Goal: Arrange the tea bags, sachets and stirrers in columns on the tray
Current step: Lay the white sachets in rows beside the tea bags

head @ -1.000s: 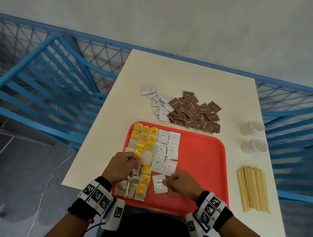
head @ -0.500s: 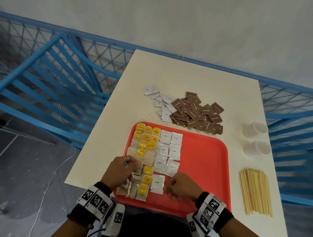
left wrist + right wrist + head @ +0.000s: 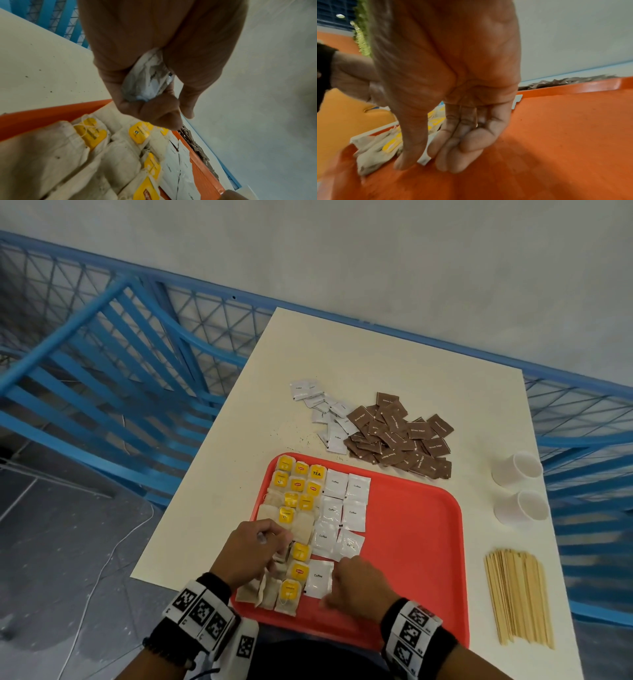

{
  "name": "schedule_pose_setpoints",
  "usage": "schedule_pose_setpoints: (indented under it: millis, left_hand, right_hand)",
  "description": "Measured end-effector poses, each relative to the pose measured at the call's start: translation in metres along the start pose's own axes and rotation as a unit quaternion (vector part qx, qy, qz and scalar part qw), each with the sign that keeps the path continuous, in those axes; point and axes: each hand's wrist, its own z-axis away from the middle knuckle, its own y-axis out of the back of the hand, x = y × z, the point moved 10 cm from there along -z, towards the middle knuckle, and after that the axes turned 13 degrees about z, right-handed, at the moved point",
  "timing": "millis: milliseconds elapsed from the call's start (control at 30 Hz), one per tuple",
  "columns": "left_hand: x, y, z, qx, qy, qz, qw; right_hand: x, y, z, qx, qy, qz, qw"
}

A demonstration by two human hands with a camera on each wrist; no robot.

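Tea bags (image 3: 291,529) and white coffee sachets (image 3: 342,508) fill columns at the red tray's (image 3: 418,542) 9 o'clock side.

Left hand (image 3: 251,553), over the tea-bag column, clenches a crumpled bunch of white sachets (image 3: 147,79) in its fist. Right hand (image 3: 356,583), fingers loosely bent, rests thumb and fingertips (image 3: 450,162) on the tray at the edge of the nearest sachet (image 3: 318,577). Brown sachets (image 3: 397,436) and more white ones (image 3: 325,412) lie piled at the tray's 12 o'clock; stirrers (image 3: 517,597) at 3 o'clock, beside two white cups (image 3: 517,487).
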Motion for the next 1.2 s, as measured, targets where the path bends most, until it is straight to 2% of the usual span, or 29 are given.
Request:
schedule_pose_setpoints:
  millis: [100, 400, 733, 800, 867, 933, 1033, 1067, 1133, 1200]
  left_hand:
    - [-0.001, -0.001, 0.000, -0.001, 0.002, -0.002, 1.000]
    - [-0.001, 0.001, 0.003, 0.005, 0.009, 0.001, 1.000]
    - [0.002, 0.002, 0.005, -0.001, 0.018, 0.009, 1.000]
    - [0.001, 0.004, 0.005, 0.002, 0.016, 0.006, 1.000]
    - [0.001, 0.011, 0.004, 0.012, 0.017, 0.003, 1.000]
    - [0.001, 0.026, 0.001, 0.048, 0.012, -0.010, 0.999]
    - [0.002, 0.064, -0.008, 0.154, -0.021, -0.110, 0.982]
    - [-0.001, 0.073, -0.012, 0.173, -0.018, -0.141, 0.975]
    - [-0.013, 0.077, -0.022, 0.164, 0.008, -0.182, 0.969]
    - [-0.024, 0.070, -0.031, 0.128, 0.025, -0.210, 0.969]
  right_hand:
    - [-0.005, -0.003, -0.001, 0.009, 0.001, 0.021, 1.000]
    - [-0.001, -0.004, -0.005, 0.012, -0.022, -0.011, 1.000]
    - [-0.004, 0.000, -0.003, 0.020, -0.010, -0.016, 1.000]
    - [-0.001, 0.003, 0.001, 0.013, -0.006, -0.042, 0.999]
    - [0.014, 0.014, 0.009, 0.036, -0.019, -0.109, 0.993]
    - [0.051, 0.031, 0.019, 0.092, -0.062, -0.145, 0.983]
    - [0.143, 0.049, 0.053, 0.200, -0.212, -0.172, 0.941]
    - [0.170, 0.047, 0.065, 0.213, -0.264, -0.177, 0.924]
    - [0.206, 0.025, 0.077, 0.174, -0.337, -0.175, 0.909]
    - [0.220, 0.003, 0.077, 0.138, -0.365, -0.190, 0.901]
